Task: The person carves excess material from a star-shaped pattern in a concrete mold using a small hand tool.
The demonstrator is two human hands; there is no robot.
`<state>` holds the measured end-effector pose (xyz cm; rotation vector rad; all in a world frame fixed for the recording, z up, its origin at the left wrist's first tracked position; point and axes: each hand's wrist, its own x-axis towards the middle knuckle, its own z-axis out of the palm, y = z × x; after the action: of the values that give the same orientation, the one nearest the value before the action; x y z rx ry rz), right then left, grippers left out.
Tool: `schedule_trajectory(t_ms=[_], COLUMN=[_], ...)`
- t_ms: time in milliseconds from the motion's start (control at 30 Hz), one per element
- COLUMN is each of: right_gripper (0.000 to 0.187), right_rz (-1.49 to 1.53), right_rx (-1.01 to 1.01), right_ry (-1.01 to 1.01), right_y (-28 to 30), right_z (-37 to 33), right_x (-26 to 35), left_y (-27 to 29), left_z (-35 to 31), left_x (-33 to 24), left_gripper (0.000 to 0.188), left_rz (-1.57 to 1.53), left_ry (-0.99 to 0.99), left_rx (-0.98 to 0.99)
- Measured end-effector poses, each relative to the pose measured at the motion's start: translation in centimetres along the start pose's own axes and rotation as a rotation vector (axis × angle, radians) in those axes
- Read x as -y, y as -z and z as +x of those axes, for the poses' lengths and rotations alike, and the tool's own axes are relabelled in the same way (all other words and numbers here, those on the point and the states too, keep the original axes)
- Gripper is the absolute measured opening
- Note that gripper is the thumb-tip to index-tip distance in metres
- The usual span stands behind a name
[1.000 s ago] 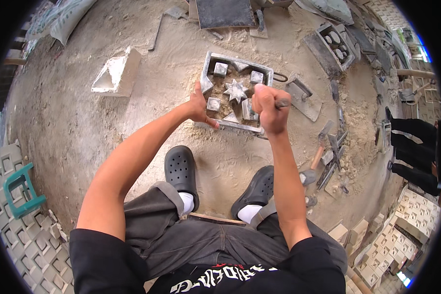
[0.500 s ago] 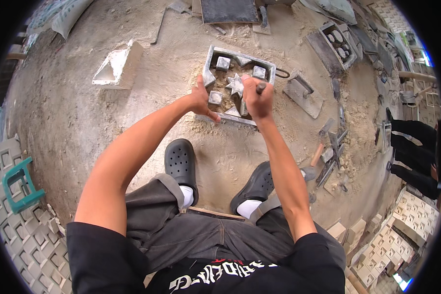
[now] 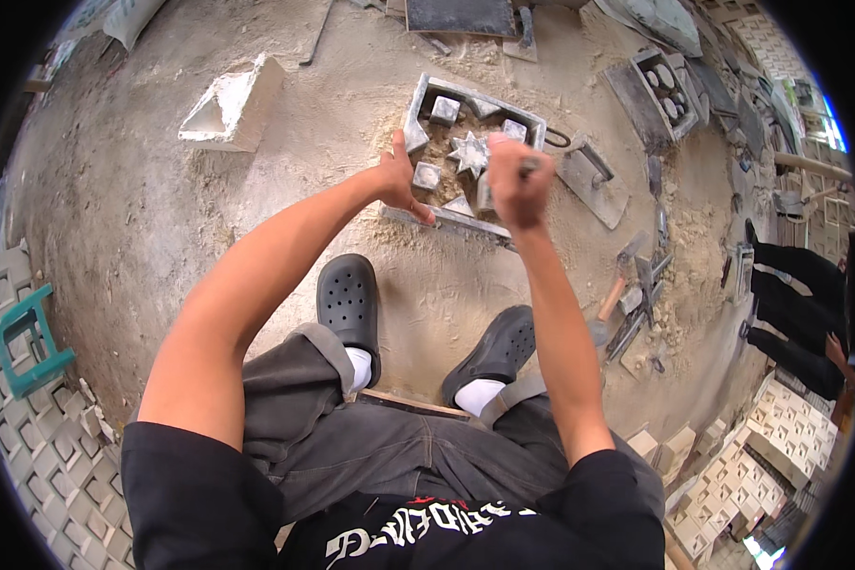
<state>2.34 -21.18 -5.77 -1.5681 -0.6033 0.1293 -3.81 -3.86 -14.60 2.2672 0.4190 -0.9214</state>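
A grey metal mould frame (image 3: 480,98) lies on the dusty floor, with sandy material between its inner shapes. At its middle is a star-shaped block (image 3: 469,153); around it are a cube block (image 3: 446,111) and other square and triangular pieces. My left hand (image 3: 407,180) rests with fingers spread against the frame's left corner, its thumb along the near wall. Above the right part of the mould, my right hand (image 3: 521,185) is closed round a tool's dark handle (image 3: 528,167), whose round end sticks up from the fist. Blur and the fist hide the tool's working end.
A trowel-like float (image 3: 594,180) lies right of the mould. Several hand tools (image 3: 644,285) are heaped farther right. Another mould (image 3: 663,95) sits at the upper right, a white hollow block (image 3: 233,109) at the left. A green stool (image 3: 30,342) and a person's dark-clothed legs (image 3: 796,304) are at the sides.
My right hand has lifted slightly and moved a little right with the tool, now blurred. My left hand keeps its place on the frame. The whole view has shifted a little.
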Motion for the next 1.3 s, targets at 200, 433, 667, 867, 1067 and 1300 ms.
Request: schedule_trajectory(t_ms=[200, 433, 667, 867, 1067, 1300], right_gripper=[0.044, 0.043, 0.042, 0.041, 0.042, 0.045], right_rz=[0.071, -0.007, -0.034, 0.098, -0.020, 0.552], right_rx=[-0.107, -0.163, -0.149, -0.162, -0.045, 0.051], right_ry=[-0.233, -0.149, -0.171, -0.165, -0.126, 0.055], right_y=[-0.2, 0.5, 0.8, 1.0, 1.4, 5.0], right_z=[-0.3, -0.6, -0.8, -0.2, -0.6, 1.8], right_x=[1.0, -2.5, -3.8, 0.5, -2.2, 7.1], left_y=[0.3, 0.0, 0.2, 0.1, -0.5, -0.1], left_z=[-0.3, 0.1, 0.7, 0.0, 1.3, 0.7], left_x=[0.5, -0.4, -0.9, -0.4, -0.3, 0.4], left_gripper=[0.164, 0.165, 0.166, 0.165, 0.165, 0.162], left_rz=[-0.013, -0.027, 0.010, 0.004, 0.014, 0.047], left_ry=[0.018, 0.047, 0.030, 0.038, -0.015, -0.070], left_rx=[-0.014, 0.019, 0.010, 0.010, -0.030, -0.068])
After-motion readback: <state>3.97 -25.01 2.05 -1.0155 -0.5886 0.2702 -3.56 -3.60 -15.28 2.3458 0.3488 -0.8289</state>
